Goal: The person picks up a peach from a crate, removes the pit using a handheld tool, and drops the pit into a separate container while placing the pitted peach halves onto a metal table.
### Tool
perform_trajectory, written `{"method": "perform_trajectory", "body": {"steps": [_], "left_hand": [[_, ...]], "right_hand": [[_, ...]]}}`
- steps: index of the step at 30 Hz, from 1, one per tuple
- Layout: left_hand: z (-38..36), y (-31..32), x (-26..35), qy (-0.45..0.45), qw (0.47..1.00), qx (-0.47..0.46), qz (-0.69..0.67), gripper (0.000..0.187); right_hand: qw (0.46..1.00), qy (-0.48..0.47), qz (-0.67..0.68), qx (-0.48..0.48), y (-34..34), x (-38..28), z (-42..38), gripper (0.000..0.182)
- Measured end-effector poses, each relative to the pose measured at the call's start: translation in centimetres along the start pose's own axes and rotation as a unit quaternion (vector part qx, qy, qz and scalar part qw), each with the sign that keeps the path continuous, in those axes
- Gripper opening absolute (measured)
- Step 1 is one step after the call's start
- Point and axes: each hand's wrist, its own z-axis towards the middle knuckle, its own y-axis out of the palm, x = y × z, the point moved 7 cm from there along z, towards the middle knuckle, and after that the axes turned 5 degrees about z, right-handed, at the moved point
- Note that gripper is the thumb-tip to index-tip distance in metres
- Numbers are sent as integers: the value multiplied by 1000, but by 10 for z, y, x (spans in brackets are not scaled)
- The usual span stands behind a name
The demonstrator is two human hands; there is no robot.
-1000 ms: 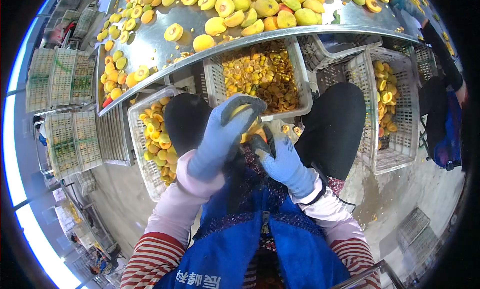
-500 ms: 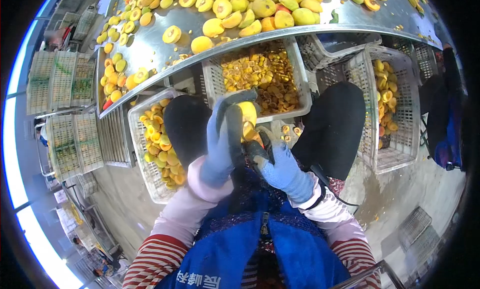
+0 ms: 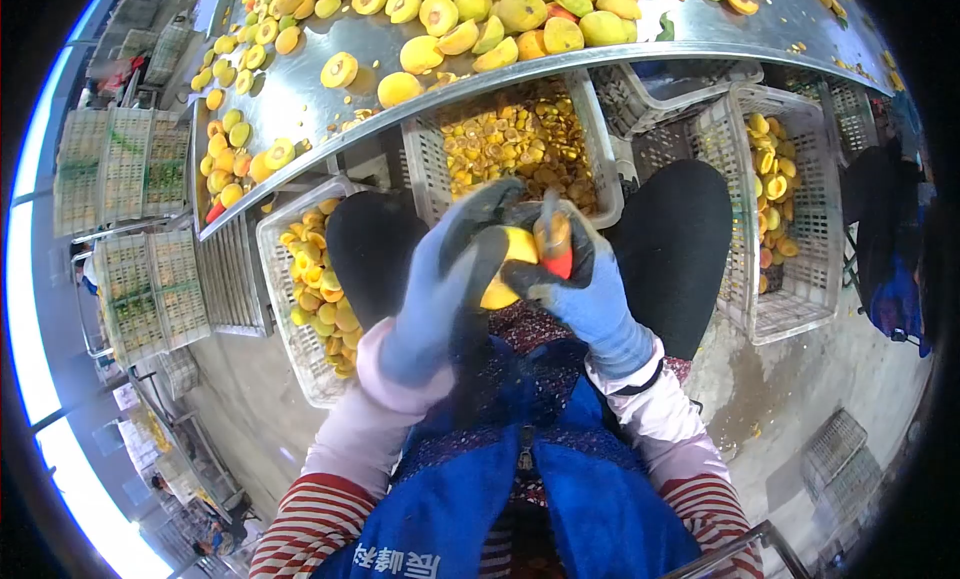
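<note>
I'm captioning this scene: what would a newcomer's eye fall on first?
Probably the heaped fruit on the metal table at the top, many pieces cut open. Next, the blue-gloved left hand and right hand at centre, the left holding a bright yellow piece. Below the table's front edge sits a crate of small golden-brown scraps.

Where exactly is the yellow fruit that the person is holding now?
In the head view, the yellow fruit is near the picture's centre, between the left hand and right hand, just below the crate of fruit pieces.
</note>
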Motion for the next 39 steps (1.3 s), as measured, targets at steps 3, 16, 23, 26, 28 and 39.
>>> {"method": "perform_trajectory", "body": {"steps": [3, 16, 23, 26, 28, 39], "left_hand": [[4, -2, -4, -29, 996, -1, -82, 32], [-4, -5, 4, 91, 992, 44, 81, 26], [-3, -7, -3, 54, 994, 72, 64, 21], [1, -6, -10, 22, 995, 82, 54, 19], [3, -4, -6, 78, 989, 79, 96, 20], [22, -2, -14, 61, 977, -35, 200, 26]], "right_hand": [[990, -39, -132, 20, 2, -13, 1, 44], [912, -106, -394, -48, 23, -12, -33, 45], [921, -118, -368, -41, 24, 16, -42, 58], [961, -86, -260, -35, 23, 33, -47, 62], [992, -44, -95, -71, 28, 25, -38, 60], [902, 285, 316, -68, 38, 74, -49, 37]]}}
